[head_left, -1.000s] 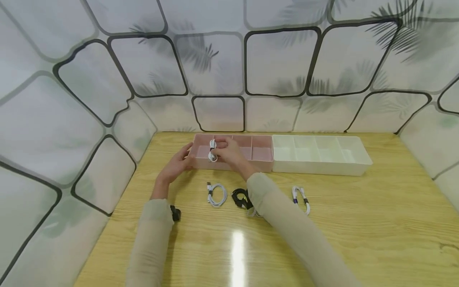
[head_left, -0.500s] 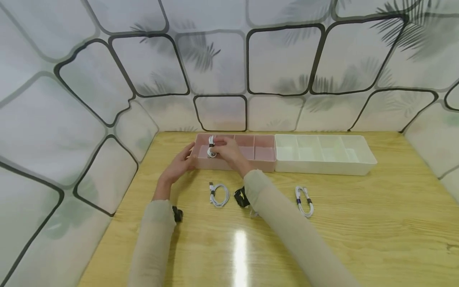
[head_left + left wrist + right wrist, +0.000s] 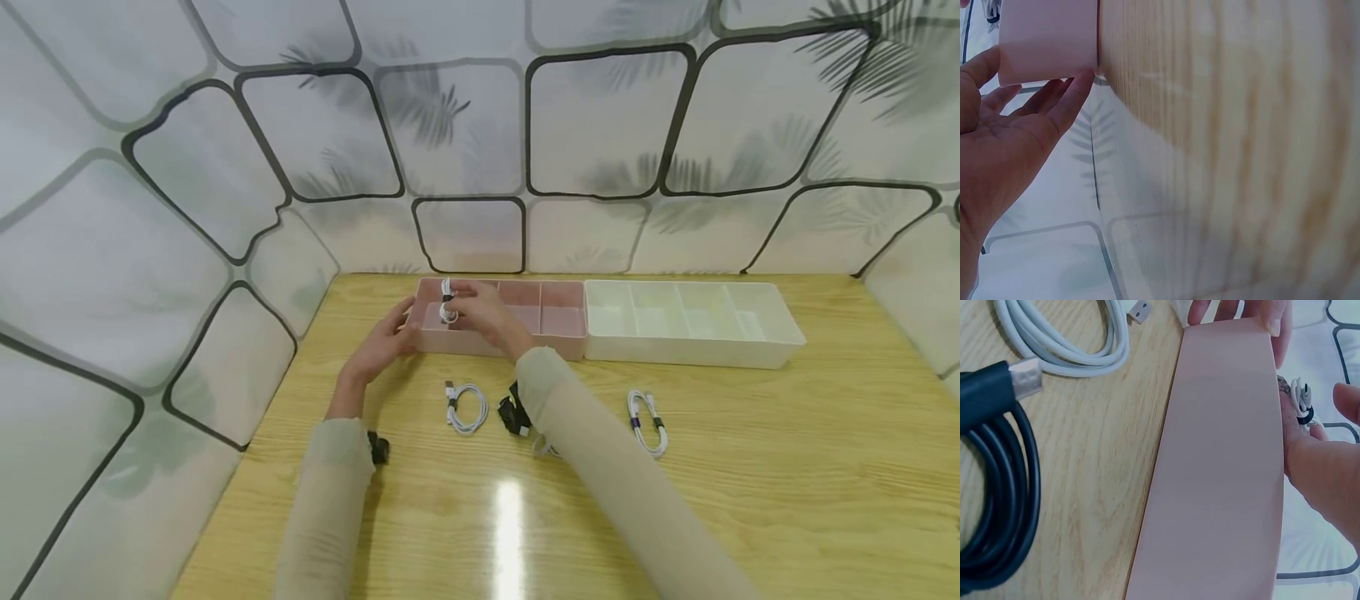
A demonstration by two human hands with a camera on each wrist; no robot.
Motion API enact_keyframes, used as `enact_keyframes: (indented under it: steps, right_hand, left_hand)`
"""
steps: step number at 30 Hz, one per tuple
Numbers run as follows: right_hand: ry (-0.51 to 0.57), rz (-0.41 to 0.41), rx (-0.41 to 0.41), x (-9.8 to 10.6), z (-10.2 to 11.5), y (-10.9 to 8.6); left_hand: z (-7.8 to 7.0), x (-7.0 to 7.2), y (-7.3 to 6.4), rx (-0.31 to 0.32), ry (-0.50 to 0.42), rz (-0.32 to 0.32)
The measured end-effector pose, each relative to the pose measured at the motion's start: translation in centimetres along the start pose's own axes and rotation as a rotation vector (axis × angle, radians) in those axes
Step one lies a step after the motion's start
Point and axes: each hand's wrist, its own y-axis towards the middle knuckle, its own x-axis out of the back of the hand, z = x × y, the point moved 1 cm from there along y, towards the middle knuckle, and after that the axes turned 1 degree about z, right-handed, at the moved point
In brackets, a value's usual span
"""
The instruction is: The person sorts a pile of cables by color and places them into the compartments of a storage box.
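Observation:
My right hand (image 3: pixel 487 315) pinches a small coiled white cable (image 3: pixel 447 300) with a dark tie, over the left end of the pink divided box (image 3: pixel 495 343). In the right wrist view this coiled cable (image 3: pixel 1301 403) shows past the box's rim, partly hidden behind the wall. My left hand (image 3: pixel 378 346) rests its fairly straight fingers against the box's left end. Seen from the left wrist, the fingertips (image 3: pixel 1082 81) touch the lower end edge, while the thumb lies at the rim.
A cream divided box (image 3: pixel 693 350) adjoins the pink one on its right. On the wooden table (image 3: pixel 750 500) lie a white USB cable (image 3: pixel 467 410), a black cable (image 3: pixel 514 415), a partly hidden pale cable (image 3: pixel 546 447) and another white cable (image 3: pixel 648 425).
The whole scene has shifted slightly rightward in the head view. My right hand keeps its pinch on the coiled white cable, and my left hand stays at the pink box's end.

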Motion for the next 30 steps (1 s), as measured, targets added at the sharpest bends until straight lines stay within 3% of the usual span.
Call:
enact_keyframes:
  steps: [7, 17, 30]
  right_hand:
    - [0.029, 0.000, -0.011, 0.20, -0.02, 0.32]
    - [-0.003, -0.080, -0.005, 0.57, -0.38, 0.73]
    - [-0.050, -0.055, -0.021, 0.59, -0.24, 0.53]
  left_hand:
    - [0.14, 0.09, 0.21, 0.002, 0.006, -0.005]
    - [0.09, 0.08, 0.16, 0.002, 0.011, -0.013]
    - [0.24, 0.12, 0.22, 0.004, 0.013, -0.013]
